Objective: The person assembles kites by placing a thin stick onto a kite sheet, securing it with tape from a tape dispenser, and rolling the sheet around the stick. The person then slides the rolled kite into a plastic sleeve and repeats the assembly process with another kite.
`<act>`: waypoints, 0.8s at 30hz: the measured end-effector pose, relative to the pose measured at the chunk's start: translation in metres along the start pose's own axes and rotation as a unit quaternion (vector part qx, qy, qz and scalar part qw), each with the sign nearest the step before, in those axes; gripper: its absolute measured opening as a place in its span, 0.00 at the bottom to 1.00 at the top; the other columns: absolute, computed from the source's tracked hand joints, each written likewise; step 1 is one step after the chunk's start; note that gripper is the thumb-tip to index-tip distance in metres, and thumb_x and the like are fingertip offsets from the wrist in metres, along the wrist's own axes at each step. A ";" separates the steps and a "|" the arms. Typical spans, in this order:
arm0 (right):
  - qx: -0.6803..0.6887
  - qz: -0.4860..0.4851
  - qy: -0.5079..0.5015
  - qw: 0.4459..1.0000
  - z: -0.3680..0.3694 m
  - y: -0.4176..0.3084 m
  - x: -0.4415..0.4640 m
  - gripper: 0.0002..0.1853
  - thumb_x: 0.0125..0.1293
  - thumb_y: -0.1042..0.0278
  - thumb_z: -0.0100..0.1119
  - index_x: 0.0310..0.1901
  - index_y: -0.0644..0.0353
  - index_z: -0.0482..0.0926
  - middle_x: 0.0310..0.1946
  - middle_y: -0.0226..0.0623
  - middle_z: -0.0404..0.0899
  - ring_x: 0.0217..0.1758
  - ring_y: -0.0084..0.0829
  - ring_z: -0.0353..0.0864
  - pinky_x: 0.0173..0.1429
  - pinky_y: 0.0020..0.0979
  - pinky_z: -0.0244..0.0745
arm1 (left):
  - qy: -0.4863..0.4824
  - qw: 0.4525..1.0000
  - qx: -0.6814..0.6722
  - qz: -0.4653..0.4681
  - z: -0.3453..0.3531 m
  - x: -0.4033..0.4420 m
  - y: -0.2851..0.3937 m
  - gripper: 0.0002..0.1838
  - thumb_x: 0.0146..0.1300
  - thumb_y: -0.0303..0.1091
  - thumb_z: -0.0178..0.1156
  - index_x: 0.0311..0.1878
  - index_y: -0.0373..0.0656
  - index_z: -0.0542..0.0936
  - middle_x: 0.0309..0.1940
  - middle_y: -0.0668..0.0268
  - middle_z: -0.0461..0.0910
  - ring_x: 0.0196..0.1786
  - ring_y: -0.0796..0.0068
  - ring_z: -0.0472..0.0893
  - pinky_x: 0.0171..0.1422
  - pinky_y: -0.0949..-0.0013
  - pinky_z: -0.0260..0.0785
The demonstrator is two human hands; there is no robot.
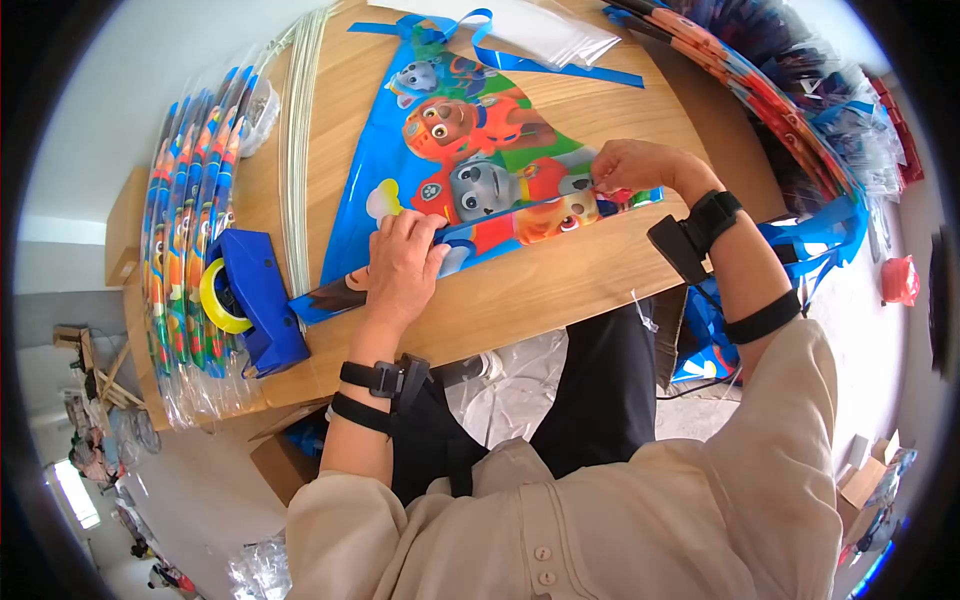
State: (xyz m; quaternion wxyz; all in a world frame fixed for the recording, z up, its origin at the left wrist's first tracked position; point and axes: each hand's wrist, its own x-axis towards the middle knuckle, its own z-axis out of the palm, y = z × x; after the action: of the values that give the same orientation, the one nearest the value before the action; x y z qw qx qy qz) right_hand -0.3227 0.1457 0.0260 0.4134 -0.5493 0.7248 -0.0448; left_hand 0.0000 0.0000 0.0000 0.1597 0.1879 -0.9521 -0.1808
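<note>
A triangular blue-and-green kite printed with cartoon dogs lies on the wooden table, its narrow end pointing away from me. The near edge is folded over into a strip. My left hand is closed on that strip, left of its middle, with fingers bent over the plastic and the thumb along the fold. At the right corner, my right hand pinches the kite's edge between thumb and fingers; the fingertips are partly hidden. Blue ribbon trails from the far end of the kite across the table.
A blue tape dispenser with yellow tape stands at the left edge, beside several bagged kites. Long thin white rods lie left of the kite. White plastic sheets lie at the back. More printed kites are piled at the right.
</note>
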 end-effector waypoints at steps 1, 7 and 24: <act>0.021 -0.005 0.004 1.000 -0.001 -0.004 -0.006 0.07 0.57 0.68 0.63 0.32 0.63 0.83 0.25 0.35 0.82 0.31 0.24 0.80 0.37 0.29 0.73 | 0.014 1.000 -0.012 0.009 0.004 0.001 0.000 0.11 0.58 0.29 0.61 0.45 0.45 0.76 0.43 0.62 0.74 0.49 0.58 0.72 0.53 0.56 0.62; 0.052 -0.041 0.153 0.986 0.004 0.021 -0.027 0.06 0.55 0.70 0.64 0.31 0.64 0.81 0.25 0.35 0.81 0.31 0.26 0.81 0.36 0.29 0.74 | 0.044 0.998 -0.026 0.032 0.016 0.011 -0.009 0.05 0.56 0.23 0.59 0.34 0.43 0.73 0.31 0.63 0.74 0.39 0.55 0.72 0.45 0.55 0.63; -0.106 -0.114 0.384 0.910 0.168 -0.131 -0.018 0.36 0.54 0.56 0.67 0.66 0.49 0.69 0.71 0.50 0.56 0.75 0.53 0.52 0.76 0.55 0.44 | 0.086 0.993 -0.072 0.038 0.018 0.012 -0.019 0.04 0.54 0.23 0.57 0.32 0.42 0.74 0.30 0.58 0.74 0.39 0.52 0.74 0.44 0.54 0.66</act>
State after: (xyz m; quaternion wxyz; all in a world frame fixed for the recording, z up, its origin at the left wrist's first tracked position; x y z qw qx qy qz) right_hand -0.1138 0.1749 -0.0056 0.0348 -0.6094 0.7603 -0.2221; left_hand -0.0117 -0.0161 -0.0202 0.2606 0.1541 -0.9258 -0.2261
